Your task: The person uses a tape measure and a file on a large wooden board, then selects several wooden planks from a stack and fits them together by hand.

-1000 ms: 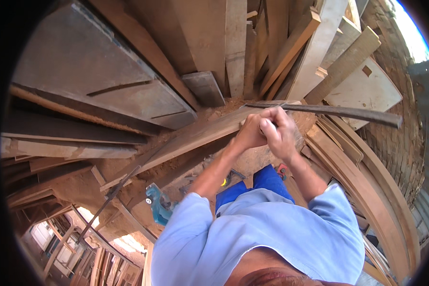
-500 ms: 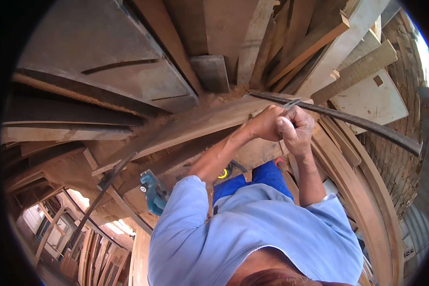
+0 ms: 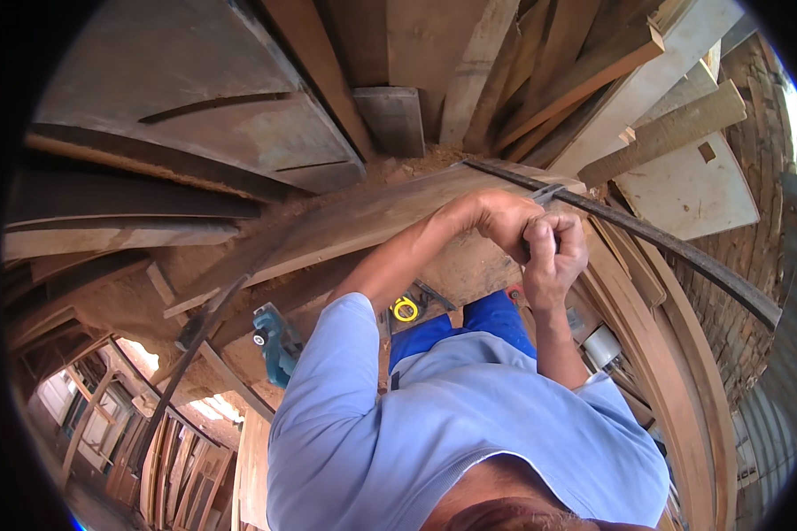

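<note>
A long dark bar clamp point(image 3: 655, 232) lies across the right end of a wide wooden plank point(image 3: 363, 217), its grey metal jaw point(image 3: 547, 191) at the plank's near edge. My left hand point(image 3: 507, 221) is curled closed just below that jaw, at the clamp's screw end; its fingertips are partly hidden. Pressed against it, my right hand point(image 3: 558, 252) is closed, thumb up, around a small dark part that looks like the clamp's handle. A second bar clamp point(image 3: 205, 323) crosses the plank's left end.
Below the plank, a yellow tape measure point(image 3: 405, 308) sits on the workbench, with a teal power tool point(image 3: 276, 343) farther left. Curved boards point(image 3: 673, 398) run along my right side. Planks point(image 3: 434, 53) lean at the back, beside a large grey panel point(image 3: 177, 71).
Both hands have shifted slightly nearer to me, and the right hand has turned, its thumb now pointing up. More of the clamp's jaw and the tape measure show.
</note>
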### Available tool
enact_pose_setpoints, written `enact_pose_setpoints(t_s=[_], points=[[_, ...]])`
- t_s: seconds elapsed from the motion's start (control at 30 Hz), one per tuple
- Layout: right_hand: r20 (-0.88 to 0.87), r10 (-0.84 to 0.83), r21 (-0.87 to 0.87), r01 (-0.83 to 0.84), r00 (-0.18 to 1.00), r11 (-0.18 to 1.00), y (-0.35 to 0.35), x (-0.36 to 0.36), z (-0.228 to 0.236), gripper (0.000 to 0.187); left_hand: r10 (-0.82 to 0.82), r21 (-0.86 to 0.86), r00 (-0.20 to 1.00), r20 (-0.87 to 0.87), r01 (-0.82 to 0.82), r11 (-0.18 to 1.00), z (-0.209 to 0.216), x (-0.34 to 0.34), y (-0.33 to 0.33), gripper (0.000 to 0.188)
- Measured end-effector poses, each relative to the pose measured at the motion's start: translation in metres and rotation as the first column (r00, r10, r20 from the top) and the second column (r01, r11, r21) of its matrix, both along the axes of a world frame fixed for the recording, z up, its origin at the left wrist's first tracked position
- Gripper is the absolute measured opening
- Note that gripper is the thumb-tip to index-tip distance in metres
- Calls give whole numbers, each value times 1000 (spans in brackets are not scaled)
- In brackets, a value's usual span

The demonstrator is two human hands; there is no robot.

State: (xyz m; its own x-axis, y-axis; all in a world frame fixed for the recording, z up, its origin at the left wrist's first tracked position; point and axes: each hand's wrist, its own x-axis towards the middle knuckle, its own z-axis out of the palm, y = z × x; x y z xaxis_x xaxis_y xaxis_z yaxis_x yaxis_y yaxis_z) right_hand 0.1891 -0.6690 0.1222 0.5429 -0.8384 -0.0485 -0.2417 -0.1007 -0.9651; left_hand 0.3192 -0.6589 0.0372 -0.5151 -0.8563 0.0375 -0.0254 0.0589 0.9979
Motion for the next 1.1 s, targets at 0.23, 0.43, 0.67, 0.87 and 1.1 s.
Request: enact_pose_setpoints(t_s=[0.23, 0.43, 0.67, 0.87, 1.1], points=[[-9, 106, 47, -105, 994, 993, -21, 6, -5, 27, 460, -47, 887, -31, -461, 886, 10, -12, 20, 27], [-12, 462, -23, -463, 887, 886, -41, 4, -6, 31, 737, -104, 675, -11, -734, 671, -3, -38, 34, 27], [121, 553, 198, -566, 825, 801, -51, -3, -5, 26, 923, -72, 365, 125, -924, 375, 25, -60, 50, 51], [261, 132, 264, -202, 956, 943, -6, -11, -4, 30, 259, 100, 445, 857, -637, 764, 25, 20, 119, 80], [158, 4, 306, -53, 987, 951, 8, -1, -32, 29, -136, 496, 514, 847, -672, 550, -34, 38, 169, 69]])
